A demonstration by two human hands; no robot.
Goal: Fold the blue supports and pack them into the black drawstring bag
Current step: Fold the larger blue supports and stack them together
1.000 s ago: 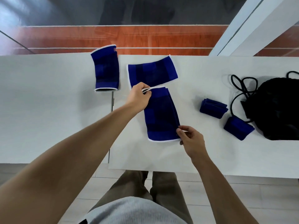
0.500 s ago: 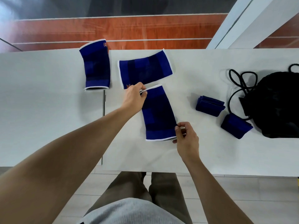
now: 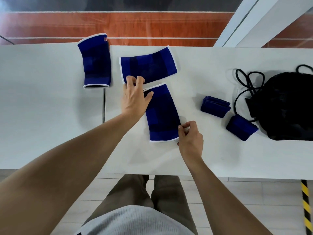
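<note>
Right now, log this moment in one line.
left hand open over support | right hand pinching its corner | two folded | bag unpacked

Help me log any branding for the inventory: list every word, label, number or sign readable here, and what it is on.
No text can be read.
Far-left blue support: a small reddish mark at its top right corner, too small and blurred to read.
Other blue supports, black drawstring bag, white table: no lettering visible.
Yellow-and-black striped strip at lower right: a hazard pattern only, no words.
</note>
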